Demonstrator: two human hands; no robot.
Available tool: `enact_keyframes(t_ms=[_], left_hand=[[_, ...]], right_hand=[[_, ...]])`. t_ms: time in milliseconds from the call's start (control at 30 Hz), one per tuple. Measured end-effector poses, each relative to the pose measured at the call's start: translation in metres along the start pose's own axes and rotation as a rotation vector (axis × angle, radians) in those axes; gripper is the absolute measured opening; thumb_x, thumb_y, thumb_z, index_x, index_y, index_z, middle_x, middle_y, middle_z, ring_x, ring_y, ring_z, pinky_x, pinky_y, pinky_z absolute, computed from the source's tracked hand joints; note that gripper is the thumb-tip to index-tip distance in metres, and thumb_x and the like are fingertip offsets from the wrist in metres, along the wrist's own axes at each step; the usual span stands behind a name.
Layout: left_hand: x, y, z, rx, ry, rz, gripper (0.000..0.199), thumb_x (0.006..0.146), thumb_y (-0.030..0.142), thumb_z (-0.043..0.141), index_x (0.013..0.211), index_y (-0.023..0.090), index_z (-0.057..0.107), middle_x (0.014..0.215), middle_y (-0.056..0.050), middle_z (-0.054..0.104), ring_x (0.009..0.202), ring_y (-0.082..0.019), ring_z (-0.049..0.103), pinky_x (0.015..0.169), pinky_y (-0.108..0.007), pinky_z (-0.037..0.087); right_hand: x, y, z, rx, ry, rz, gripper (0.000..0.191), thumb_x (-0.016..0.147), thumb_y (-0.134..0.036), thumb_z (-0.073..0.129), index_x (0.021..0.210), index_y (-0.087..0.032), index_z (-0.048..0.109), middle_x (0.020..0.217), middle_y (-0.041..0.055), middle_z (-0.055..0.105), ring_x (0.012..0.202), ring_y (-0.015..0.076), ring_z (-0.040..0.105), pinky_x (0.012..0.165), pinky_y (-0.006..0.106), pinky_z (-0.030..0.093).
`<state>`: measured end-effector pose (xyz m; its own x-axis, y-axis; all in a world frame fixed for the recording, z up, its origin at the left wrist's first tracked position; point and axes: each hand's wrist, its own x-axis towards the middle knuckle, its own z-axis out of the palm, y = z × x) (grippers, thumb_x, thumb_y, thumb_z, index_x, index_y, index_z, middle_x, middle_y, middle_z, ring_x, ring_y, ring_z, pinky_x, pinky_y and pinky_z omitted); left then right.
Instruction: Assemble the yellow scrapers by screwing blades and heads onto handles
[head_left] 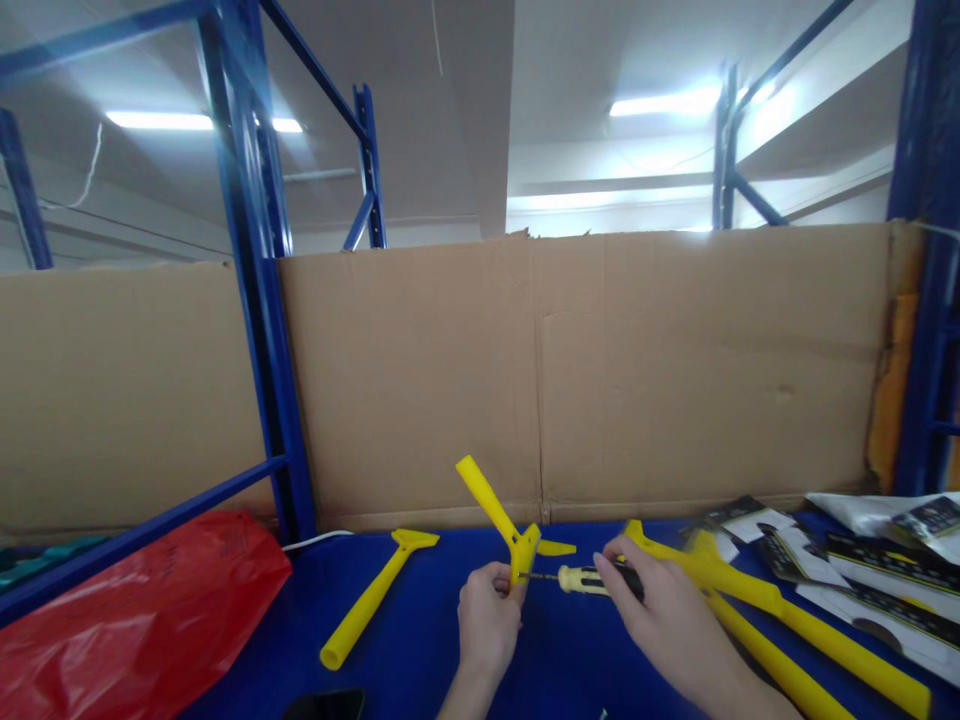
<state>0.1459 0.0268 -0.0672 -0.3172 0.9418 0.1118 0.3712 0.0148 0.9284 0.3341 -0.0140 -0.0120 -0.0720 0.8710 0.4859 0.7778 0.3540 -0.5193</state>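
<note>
My left hand (486, 615) grips a yellow plastic scraper (489, 500) by its wide head, with the tubular handle slanting up and to the left. In my right hand (667, 605) is a screwdriver (581, 580) with a pale yellow and black handle. Its thin shaft points left, and the tip meets the scraper's head close to my left fingers. Whether the tip sits in a screw is too small to tell. Behind the held scraper, a yellow piece (556, 548) lies on the blue table (420, 660).
Another yellow scraper (367, 605) lies to the left. Several long yellow scrapers (840, 645) are beside my right forearm, near black-and-white packaging cards (885, 600). A red plastic bag (165, 620) fills the left side. A dark object (326, 705) shows at the front edge. Cardboard (420, 390) walls the back.
</note>
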Motion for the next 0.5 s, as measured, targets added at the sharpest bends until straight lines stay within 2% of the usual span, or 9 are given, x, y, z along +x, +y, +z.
enact_keyframes(t_ms=[67, 133, 233, 400, 500], left_hand=[[-0.0005, 0.0007, -0.0006, -0.006, -0.001, -0.003, 0.011, 0.072, 0.005, 0.061, 0.071, 0.014, 0.068, 0.066, -0.001, 0.064, 0.051, -0.012, 0.06, 0.041, -0.018, 0.046], [-0.0009, 0.0013, -0.0011, -0.012, 0.007, -0.013, 0.01, 0.072, 0.006, 0.062, 0.07, 0.014, 0.067, 0.066, -0.001, 0.064, 0.052, -0.011, 0.06, 0.041, -0.017, 0.046], [-0.0013, 0.0021, -0.0014, -0.002, 0.009, -0.016, 0.009, 0.073, 0.007, 0.061, 0.071, 0.014, 0.066, 0.066, -0.001, 0.064, 0.051, -0.011, 0.06, 0.042, -0.017, 0.046], [-0.0013, 0.003, -0.0025, 0.017, 0.0, -0.014, 0.011, 0.074, 0.005, 0.059, 0.072, 0.014, 0.066, 0.068, -0.002, 0.063, 0.052, -0.012, 0.061, 0.041, -0.019, 0.046], [-0.0001, 0.0024, -0.0037, 0.026, 0.009, -0.008, 0.011, 0.074, 0.005, 0.06, 0.072, 0.014, 0.066, 0.069, -0.002, 0.064, 0.052, -0.012, 0.061, 0.042, -0.018, 0.045]], right_hand=[[-0.0004, -0.0017, -0.0007, 0.008, -0.023, -0.019, 0.022, 0.088, -0.039, 0.041, 0.081, -0.025, 0.056, 0.068, 0.0022, 0.066, 0.068, 0.0244, 0.066, 0.062, 0.032, 0.047], [-0.0002, -0.0019, -0.001, 0.053, -0.022, -0.068, 0.011, 0.084, -0.029, 0.046, 0.089, -0.024, 0.054, 0.08, 0.003, 0.067, 0.074, 0.0226, 0.066, 0.065, 0.031, 0.049], [0.0007, 0.0, -0.0017, 0.151, -0.029, -0.127, 0.019, 0.08, -0.018, 0.046, 0.097, -0.024, 0.051, 0.091, 0.0039, 0.066, 0.076, 0.0192, 0.064, 0.067, 0.029, 0.05], [0.0007, 0.0033, -0.0041, 0.118, -0.019, -0.105, 0.014, 0.081, -0.022, 0.049, 0.094, -0.025, 0.054, 0.085, 0.002, 0.069, 0.076, 0.0207, 0.064, 0.069, 0.031, 0.048], [0.0008, 0.0028, -0.004, 0.074, -0.044, -0.063, 0.015, 0.086, -0.03, 0.046, 0.096, -0.025, 0.056, 0.083, 0.0031, 0.07, 0.077, 0.0235, 0.065, 0.069, 0.033, 0.047]])
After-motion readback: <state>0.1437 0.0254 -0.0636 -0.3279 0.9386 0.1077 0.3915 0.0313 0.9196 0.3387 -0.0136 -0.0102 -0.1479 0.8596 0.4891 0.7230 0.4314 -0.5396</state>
